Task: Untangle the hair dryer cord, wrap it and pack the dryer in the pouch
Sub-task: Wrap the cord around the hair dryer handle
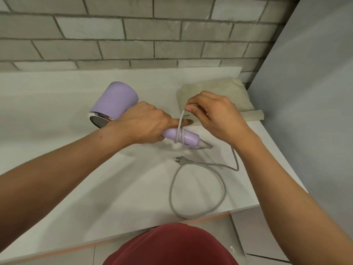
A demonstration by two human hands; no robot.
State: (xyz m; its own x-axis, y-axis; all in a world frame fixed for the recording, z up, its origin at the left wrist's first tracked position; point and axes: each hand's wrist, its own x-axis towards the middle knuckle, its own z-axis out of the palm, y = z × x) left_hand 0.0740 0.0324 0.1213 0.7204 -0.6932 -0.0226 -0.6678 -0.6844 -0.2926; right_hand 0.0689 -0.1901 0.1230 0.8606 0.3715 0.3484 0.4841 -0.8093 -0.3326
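Note:
A lilac hair dryer (114, 101) is held just above the white table, barrel pointing back left. My left hand (142, 124) grips its handle, thumb stretched along it. The grey cord (198, 190) loops twice around the handle, then rises to my right hand (214, 115), which pinches it above the handle. From under that hand the cord runs down to the table, forms a wide loop near the front edge and ends in a plug (178, 159). A beige cloth pouch (219, 94) lies flat behind my right hand, partly hidden by it.
The white table (66, 165) butts against a grey brick wall (133, 35) at the back. A grey panel (309, 92) stands along the right side. The table's front edge runs close to my red shirt (172, 245).

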